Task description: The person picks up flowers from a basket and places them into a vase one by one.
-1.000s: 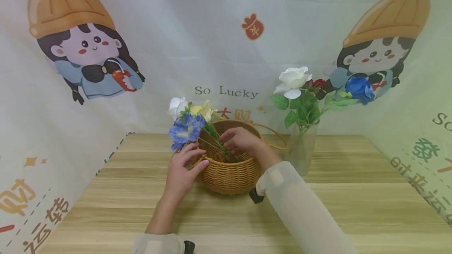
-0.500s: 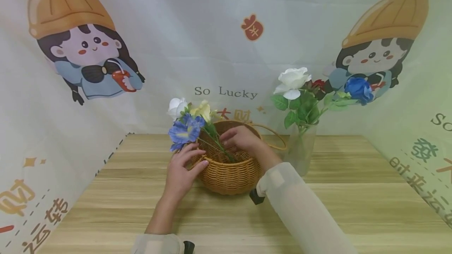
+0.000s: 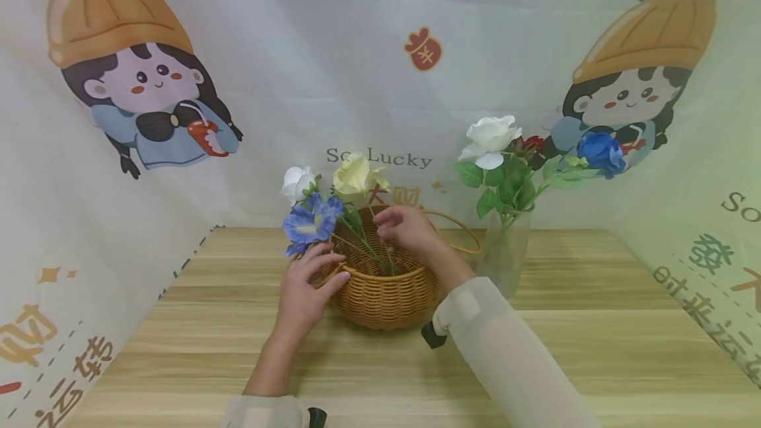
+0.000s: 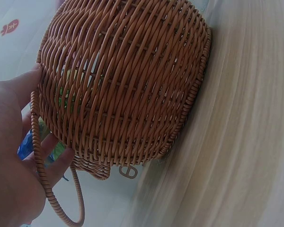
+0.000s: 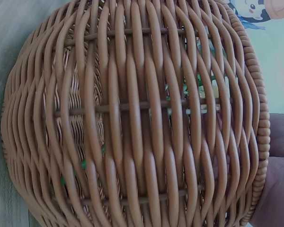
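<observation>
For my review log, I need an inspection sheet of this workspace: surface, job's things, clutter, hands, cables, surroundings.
Surface: light wood-grain tabletop.
Job's things: wicker basket, upright; a white flower and blue-purple flower lean over its left side, a yellow flower rises above it. To its right, a translucent vase holds a white rose, dark red flower and blue rose.
Clutter: nothing seen.
Left hand: holds the basket at its left rim.
Right hand: over the basket, fingers apparently pinching the yellow flower's stem.
Cables: nothing seen.
Surroundings: pale cloth backdrop printed with cartoon figures and lettering.
</observation>
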A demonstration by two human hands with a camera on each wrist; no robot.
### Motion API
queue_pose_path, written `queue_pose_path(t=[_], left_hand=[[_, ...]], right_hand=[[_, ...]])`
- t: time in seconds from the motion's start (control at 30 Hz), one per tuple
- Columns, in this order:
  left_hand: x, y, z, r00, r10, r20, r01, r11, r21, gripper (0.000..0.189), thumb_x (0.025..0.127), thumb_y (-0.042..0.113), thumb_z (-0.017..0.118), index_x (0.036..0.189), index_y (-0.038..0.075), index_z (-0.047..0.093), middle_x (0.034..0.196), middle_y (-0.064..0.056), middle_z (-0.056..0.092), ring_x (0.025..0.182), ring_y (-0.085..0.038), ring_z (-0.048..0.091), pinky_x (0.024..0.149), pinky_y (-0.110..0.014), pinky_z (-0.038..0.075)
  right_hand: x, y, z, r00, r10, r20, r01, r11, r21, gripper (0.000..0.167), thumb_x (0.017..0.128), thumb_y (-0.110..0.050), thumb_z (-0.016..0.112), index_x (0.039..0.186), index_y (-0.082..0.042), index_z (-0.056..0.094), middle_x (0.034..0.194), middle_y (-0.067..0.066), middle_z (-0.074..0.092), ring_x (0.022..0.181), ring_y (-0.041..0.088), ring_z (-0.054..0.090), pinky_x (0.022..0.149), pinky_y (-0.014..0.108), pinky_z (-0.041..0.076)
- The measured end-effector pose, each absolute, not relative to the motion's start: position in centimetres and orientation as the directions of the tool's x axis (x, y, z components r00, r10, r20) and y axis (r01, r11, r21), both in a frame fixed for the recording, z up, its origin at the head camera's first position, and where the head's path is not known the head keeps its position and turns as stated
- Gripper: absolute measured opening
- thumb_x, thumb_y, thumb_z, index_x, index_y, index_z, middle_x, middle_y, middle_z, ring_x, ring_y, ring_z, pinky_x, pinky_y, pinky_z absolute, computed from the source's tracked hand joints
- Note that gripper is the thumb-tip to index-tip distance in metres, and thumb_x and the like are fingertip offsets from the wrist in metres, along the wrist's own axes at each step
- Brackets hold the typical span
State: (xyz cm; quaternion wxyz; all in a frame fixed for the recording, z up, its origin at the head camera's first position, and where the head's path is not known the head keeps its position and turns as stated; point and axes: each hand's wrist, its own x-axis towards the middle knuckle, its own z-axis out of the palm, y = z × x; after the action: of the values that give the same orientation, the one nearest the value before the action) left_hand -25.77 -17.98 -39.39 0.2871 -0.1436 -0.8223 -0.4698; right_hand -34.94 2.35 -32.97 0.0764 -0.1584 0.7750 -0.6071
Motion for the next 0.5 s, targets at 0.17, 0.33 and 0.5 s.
queue_pose_path(t=[0.17, 0.33, 0.5], left_hand=[[-25.97, -18.03, -39.45, -0.782, -0.029, 0.622, 0.515, 0.531, 0.673, 0.028, 0.081, 0.021, 0.081, 0.108, 0.015, 0.074, 0.132, -0.004, 0.060, 0.125, -0.033, 0.047, 0.109, -0.051, 0.031], [-25.93, -18.05, -39.50, -0.791, -0.037, 0.611, 0.505, 0.524, 0.686, 0.028, 0.081, 0.022, 0.081, 0.108, 0.016, 0.074, 0.133, -0.003, 0.059, 0.124, -0.032, 0.046, 0.103, -0.050, 0.036], [-25.93, -18.01, -39.53, -0.789, -0.035, 0.614, 0.509, 0.523, 0.684, 0.029, 0.081, 0.021, 0.081, 0.108, 0.015, 0.074, 0.133, -0.006, 0.059, 0.124, -0.033, 0.047, 0.104, -0.051, 0.036]], right_hand=[[-34.89, 2.45, -32.83, -0.949, -0.265, 0.168, -0.206, 0.123, -0.971, 0.032, 0.087, 0.016, 0.056, 0.115, 0.001, 0.062, 0.097, 0.017, 0.061, 0.086, 0.032, 0.060, 0.060, 0.029, 0.054], [-34.75, 2.66, -32.77, -0.938, -0.232, 0.258, -0.299, 0.163, -0.940, 0.031, 0.087, 0.013, 0.059, 0.115, 0.000, 0.063, 0.101, 0.020, 0.061, 0.085, 0.026, 0.060, 0.065, 0.033, 0.057], [-34.45, 2.81, -32.76, -0.923, -0.208, 0.324, -0.362, 0.184, -0.914, 0.033, 0.088, 0.011, 0.061, 0.119, -0.001, 0.062, 0.099, 0.018, 0.062, 0.084, 0.024, 0.060, 0.071, 0.041, 0.058]])
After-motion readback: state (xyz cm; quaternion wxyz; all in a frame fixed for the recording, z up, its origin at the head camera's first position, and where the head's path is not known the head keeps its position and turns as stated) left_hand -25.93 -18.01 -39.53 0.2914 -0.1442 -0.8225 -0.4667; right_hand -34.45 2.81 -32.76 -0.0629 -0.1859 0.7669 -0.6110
